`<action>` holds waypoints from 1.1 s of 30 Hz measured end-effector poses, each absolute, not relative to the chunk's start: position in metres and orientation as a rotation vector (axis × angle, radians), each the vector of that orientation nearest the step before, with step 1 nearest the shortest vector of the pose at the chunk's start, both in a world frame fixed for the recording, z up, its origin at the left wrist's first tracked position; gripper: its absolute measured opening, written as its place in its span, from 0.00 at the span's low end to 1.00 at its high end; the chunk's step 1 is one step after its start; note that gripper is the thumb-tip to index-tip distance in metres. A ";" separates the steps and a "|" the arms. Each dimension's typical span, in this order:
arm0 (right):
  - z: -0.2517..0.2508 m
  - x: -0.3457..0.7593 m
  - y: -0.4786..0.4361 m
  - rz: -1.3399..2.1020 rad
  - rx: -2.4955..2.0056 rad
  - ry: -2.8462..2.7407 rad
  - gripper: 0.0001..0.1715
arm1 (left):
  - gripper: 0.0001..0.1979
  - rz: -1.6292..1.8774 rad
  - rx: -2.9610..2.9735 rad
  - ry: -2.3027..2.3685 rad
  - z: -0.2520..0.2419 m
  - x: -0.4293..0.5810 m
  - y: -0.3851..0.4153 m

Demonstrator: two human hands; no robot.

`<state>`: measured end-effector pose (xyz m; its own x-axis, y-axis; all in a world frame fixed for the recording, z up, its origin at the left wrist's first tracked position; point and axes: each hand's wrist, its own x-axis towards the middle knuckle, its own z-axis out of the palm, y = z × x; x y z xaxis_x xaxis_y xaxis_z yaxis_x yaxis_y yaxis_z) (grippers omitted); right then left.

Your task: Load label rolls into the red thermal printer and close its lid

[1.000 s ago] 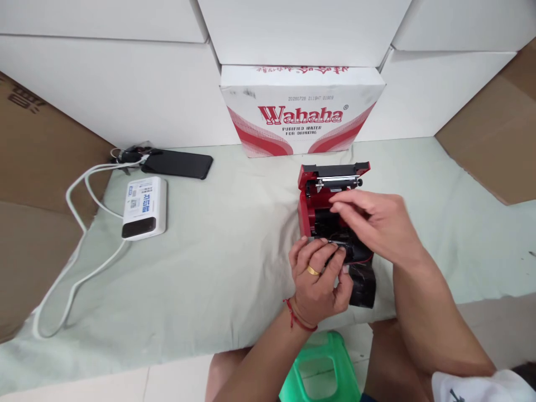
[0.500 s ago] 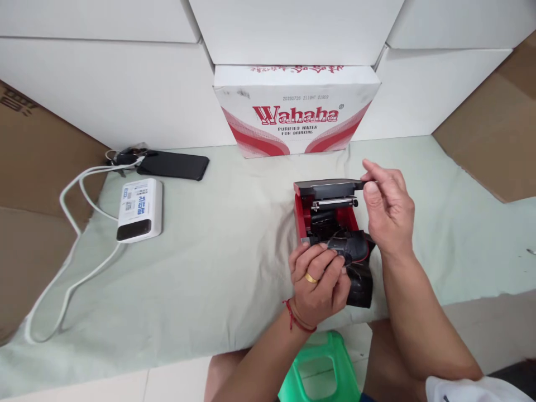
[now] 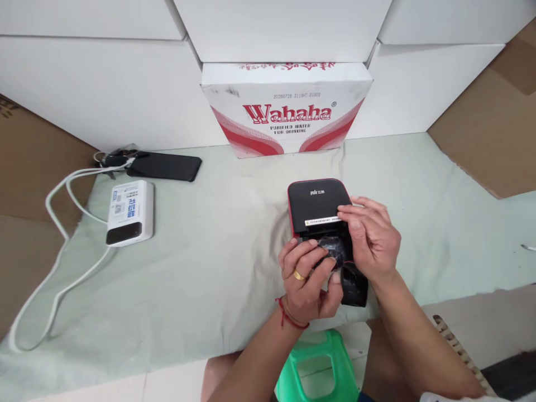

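A small red-and-black label printer (image 3: 320,201) sits on the cloth, its black lid lowered, with white lettering and a pale warning strip. My left hand (image 3: 310,273), with a gold ring and a red string bracelet, curls its fingers over the printer's front, gripping it there. Between and beyond those fingers shows shiny black film (image 3: 354,283), which hangs down at the front right. My right hand (image 3: 374,237) holds the lid's right edge, fingertips on top and thumb close to them. The inside of the printer is mostly hidden.
A Wahaha water carton (image 3: 288,111) stands behind the printer against white boxes (image 3: 104,84). To the left lie a black phone (image 3: 165,166), keys (image 3: 119,158) and a white power bank (image 3: 130,213) with a looped cable. A green stool (image 3: 320,368) is below the table edge.
The printer's lid has swung down from raised, hiding the roller and red interior. My right hand moved down and inward with it. My left hand stays at the front.
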<state>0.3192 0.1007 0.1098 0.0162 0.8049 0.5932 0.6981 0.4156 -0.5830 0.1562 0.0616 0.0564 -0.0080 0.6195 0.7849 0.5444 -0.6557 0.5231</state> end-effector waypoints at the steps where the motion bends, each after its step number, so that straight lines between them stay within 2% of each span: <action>1: 0.108 0.320 0.100 0.176 -1.291 -1.723 0.20 | 0.12 1.799 2.140 1.261 0.055 0.154 0.063; 4: 0.105 0.323 0.099 0.243 -1.244 -1.741 0.21 | 0.21 1.843 2.077 1.234 0.048 0.143 0.072; 7: 0.105 0.325 0.100 0.267 -1.262 -1.751 0.23 | 0.28 1.742 2.013 1.204 0.044 0.131 0.084; 11: 0.106 0.326 0.101 0.323 -1.277 -1.733 0.24 | 0.26 1.576 1.832 1.138 0.044 0.123 0.092; 16: 0.107 0.325 0.099 0.356 -1.236 -1.699 0.20 | 0.25 1.570 1.703 1.150 0.044 0.117 0.095; 21: 0.106 0.323 0.099 0.412 -1.274 -1.672 0.21 | 0.19 1.492 1.610 1.097 0.044 0.108 0.104; 23: 0.104 0.322 0.097 0.383 -1.237 -1.649 0.19 | 0.20 1.481 1.535 1.053 0.042 0.107 0.108; 25: 0.102 0.321 0.094 0.345 -1.223 -1.648 0.17 | 0.25 1.500 1.491 0.994 0.039 0.108 0.114; 28: 0.100 0.321 0.089 0.292 -1.203 -1.719 0.16 | 0.39 1.507 1.411 0.897 0.037 0.110 0.122; 33: 0.099 0.323 0.086 0.149 -0.925 -1.851 0.11 | 0.55 1.423 1.039 0.755 0.044 0.112 0.129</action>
